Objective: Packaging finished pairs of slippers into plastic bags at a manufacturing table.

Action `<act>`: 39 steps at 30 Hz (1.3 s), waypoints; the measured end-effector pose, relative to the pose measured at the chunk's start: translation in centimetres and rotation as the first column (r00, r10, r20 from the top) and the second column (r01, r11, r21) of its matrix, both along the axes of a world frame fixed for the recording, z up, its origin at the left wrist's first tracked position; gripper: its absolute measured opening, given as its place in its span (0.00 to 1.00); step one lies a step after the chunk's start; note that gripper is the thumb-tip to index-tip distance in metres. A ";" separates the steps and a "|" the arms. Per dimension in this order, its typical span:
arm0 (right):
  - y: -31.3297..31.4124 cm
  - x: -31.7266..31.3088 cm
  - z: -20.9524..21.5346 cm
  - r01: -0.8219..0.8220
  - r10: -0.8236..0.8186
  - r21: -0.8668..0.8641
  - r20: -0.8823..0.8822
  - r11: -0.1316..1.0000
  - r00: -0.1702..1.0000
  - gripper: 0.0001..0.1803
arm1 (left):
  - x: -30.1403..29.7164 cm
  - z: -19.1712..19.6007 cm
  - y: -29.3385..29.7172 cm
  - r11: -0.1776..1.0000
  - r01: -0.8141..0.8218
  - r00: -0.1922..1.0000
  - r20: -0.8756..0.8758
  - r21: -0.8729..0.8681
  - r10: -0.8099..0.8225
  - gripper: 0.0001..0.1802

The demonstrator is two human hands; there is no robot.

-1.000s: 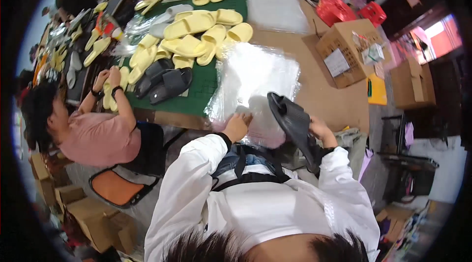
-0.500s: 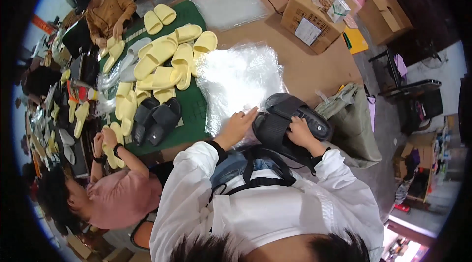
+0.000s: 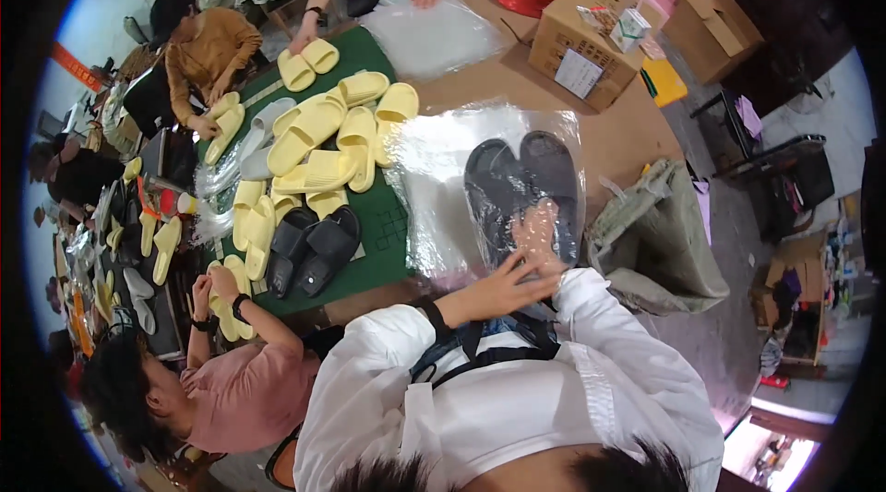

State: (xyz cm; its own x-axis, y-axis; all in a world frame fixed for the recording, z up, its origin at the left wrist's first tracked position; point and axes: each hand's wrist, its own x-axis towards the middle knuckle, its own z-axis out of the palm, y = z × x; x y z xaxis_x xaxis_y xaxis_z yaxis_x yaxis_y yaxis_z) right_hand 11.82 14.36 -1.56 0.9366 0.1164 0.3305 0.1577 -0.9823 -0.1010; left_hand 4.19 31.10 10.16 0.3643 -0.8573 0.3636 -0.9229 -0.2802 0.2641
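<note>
A pair of dark grey-black slippers point(image 3: 544, 160) lies side by side near the desk's point(image 3: 632, 137) near edge, toward its right end, rounded ends pointing away from that edge. The slippers show through a clear, glossy, wrinkled plastic bag point(image 3: 441, 183), which lies flat and spreads out to their left, streaked with glare.

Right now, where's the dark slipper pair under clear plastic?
The slippers are right of centre in the head view, at the right hand, with the grey-green sack to their right.
</note>
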 end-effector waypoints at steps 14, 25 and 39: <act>-2.9 5.5 4.3 0.131 -0.116 0.178 -0.092 0.975 0.989 0.20 | 0.1 -1.9 -2.2 0.933 -0.279 0.572 -0.740 0.229 0.353 0.49; -17.3 16.2 0.6 -0.242 0.259 0.101 -0.225 0.965 0.939 0.22 | 1.2 -3.1 -2.2 0.921 -0.371 0.430 -0.857 0.120 0.285 0.28; -24.0 7.7 0.1 0.588 -0.528 0.119 -0.325 0.800 0.784 0.30 | -1.9 -12.5 19.8 -0.365 -0.913 -0.341 -0.837 0.185 0.428 0.29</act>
State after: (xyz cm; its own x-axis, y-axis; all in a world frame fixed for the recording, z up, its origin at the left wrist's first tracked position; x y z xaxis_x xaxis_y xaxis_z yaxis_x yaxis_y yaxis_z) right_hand 19.51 -9.60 -1.49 0.8682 -0.4959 0.0195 -0.4740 -0.8403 -0.2629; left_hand 2.32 50.87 -2.33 0.5760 0.7691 -0.2768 0.5105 -0.0740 0.8567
